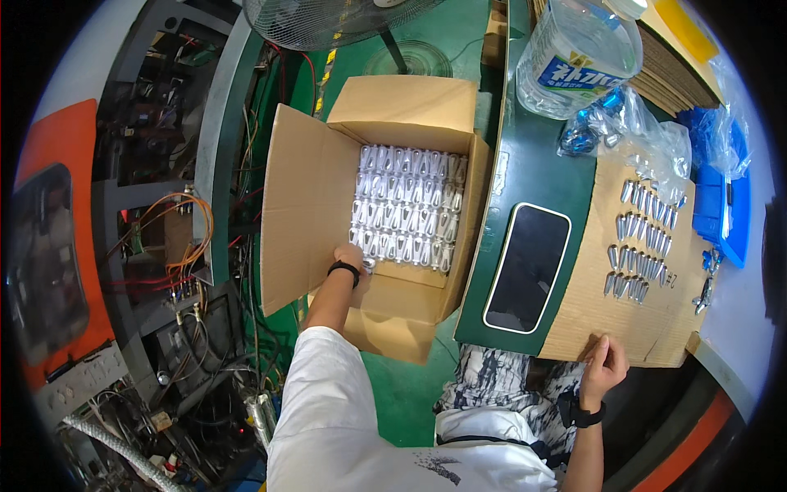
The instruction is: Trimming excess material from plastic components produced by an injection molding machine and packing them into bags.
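Note:
My left hand (pixel 351 256) reaches into an open cardboard box (pixel 305 197) on the floor, at the near edge of the rows of clear bagged metal parts (pixel 407 207) packed inside; its fingers are hidden among the bags. My right hand (pixel 605 365) rests on the near edge of a cardboard sheet (pixel 598 320) on the green table, fingers curled, holding nothing that I can see. Rows of small shiny metal pieces (pixel 642 242) lie on the sheet, farther from me than my right hand.
A dark phone (pixel 527 268) lies on the green table (pixel 533 164). Behind it stand a large water bottle (pixel 578 53) and clear plastic bags (pixel 635 127) with blue parts. A blue tray (pixel 725 213) sits at right. Wires and machinery (pixel 164 246) are at left, a fan (pixel 328 20) above.

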Tool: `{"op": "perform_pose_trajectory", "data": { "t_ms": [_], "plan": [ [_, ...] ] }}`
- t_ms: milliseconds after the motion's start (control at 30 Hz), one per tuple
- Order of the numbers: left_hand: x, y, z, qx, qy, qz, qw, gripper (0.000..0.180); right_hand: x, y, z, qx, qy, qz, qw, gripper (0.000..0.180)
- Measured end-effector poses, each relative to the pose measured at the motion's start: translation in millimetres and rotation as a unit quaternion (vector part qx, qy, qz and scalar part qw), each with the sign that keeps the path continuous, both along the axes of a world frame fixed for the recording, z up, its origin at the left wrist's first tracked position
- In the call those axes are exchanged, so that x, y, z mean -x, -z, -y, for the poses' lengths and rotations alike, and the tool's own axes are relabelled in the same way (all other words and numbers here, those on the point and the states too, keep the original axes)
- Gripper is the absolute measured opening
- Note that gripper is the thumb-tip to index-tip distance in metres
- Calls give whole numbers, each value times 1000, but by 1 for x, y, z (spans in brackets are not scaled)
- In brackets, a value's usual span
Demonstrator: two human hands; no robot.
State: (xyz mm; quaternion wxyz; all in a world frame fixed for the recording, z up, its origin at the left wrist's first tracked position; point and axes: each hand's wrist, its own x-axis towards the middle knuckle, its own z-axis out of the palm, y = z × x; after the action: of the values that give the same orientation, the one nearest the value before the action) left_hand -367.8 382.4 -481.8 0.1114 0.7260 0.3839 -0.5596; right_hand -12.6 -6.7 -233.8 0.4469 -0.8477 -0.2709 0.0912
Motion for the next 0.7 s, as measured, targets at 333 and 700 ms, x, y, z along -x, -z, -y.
{"op": "perform_pose_trajectory", "data": {
  "t_ms": [333,700],
  "plan": [
    [5,16,4,-47,-40,-5,998,50,4,-11,-9,10,20,-16,1000,13],
    [-19,-2,16,-38,-38,-46,998,39,2,-5,-3,5,-12,31,999,13]
  ]
}}
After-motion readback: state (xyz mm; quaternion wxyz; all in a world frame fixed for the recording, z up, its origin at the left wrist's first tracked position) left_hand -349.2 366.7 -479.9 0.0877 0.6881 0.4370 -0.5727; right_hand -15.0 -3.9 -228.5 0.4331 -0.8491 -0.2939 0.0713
